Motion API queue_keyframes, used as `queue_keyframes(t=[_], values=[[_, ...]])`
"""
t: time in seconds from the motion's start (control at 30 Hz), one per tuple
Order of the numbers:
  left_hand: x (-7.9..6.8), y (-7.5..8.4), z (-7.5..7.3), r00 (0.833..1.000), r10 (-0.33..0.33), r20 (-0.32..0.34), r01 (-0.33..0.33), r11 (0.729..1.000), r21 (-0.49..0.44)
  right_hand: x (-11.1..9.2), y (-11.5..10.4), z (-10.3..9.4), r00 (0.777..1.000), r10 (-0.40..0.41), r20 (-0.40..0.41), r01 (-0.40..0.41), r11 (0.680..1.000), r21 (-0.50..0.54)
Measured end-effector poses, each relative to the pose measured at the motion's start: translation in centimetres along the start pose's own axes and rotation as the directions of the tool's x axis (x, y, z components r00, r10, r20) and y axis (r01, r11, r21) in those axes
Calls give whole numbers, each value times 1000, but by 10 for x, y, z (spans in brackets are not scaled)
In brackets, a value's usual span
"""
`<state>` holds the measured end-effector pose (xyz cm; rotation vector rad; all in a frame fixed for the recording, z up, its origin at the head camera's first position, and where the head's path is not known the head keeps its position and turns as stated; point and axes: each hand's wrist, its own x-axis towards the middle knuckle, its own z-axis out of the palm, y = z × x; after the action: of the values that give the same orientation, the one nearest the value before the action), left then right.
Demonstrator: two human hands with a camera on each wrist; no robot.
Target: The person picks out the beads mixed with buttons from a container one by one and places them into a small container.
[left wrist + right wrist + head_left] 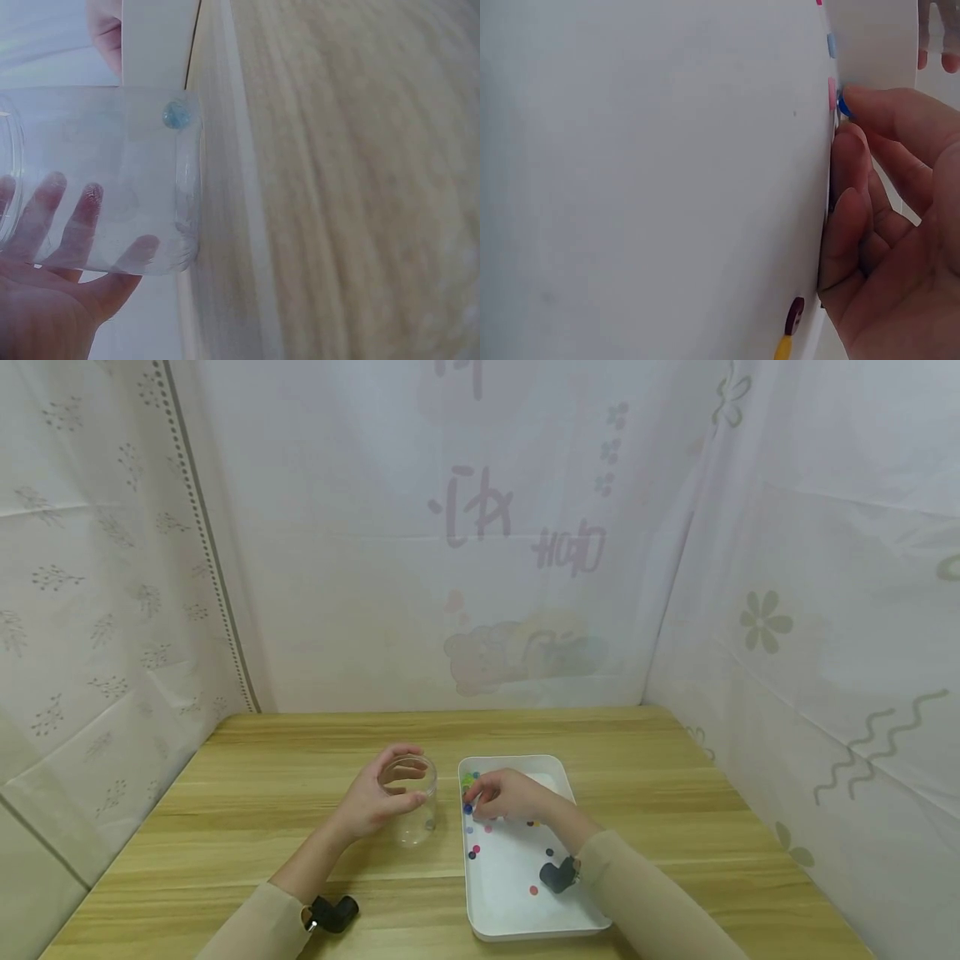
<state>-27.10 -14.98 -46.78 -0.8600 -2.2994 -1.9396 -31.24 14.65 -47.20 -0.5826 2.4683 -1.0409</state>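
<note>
My left hand [378, 795] grips a clear jar [411, 833] around its upper part, with the fingers showing through the wall in the left wrist view. The jar stands upright on the table, its mouth uncovered. A pale blue glass marble [176, 115] lies inside at the bottom. My right hand [508, 795] reaches down at the left side of a white tray [517, 902], fingers curled. Its fingertips pinch a small blue marble [844, 106] by the tray wall; how far the fingers close around it is partly hidden.
Several small buttons lie in the tray, including a red one [533, 890], a dark one [550, 852] and pink ones. Green pieces [468, 779] sit in its far left corner. The wooden table [300, 760] is enclosed by patterned white curtains [337, 610].
</note>
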Motion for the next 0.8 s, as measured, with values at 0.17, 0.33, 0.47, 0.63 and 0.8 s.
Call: queue_keyframes(t=[0.17, 0.33, 0.47, 0.63, 0.8], values=[[0, 0, 0, 1000, 2, 0, -2, 1000, -7, 0, -3, 3, 1000, 13, -23, -13, 1000, -22], [0, 0, 0, 1000, -5, 4, 5, 1000, -11, -1, -4, 5, 999, 1, -47, -3, 999, -44], [0, 0, 0, 1000, -12, 4, 12, 1000, -9, -1, -4, 6, 999, -2, -54, -1, 999, -54], [1, 0, 0, 1000, -9, -1, 9, 1000, -11, -1, -4, 6, 999, -2, -51, -1, 999, -53], [1, -1, 0, 1000, -8, -4, 8, 1000, -4, 0, -3, 4, 999, -2, -47, 0, 999, -48]])
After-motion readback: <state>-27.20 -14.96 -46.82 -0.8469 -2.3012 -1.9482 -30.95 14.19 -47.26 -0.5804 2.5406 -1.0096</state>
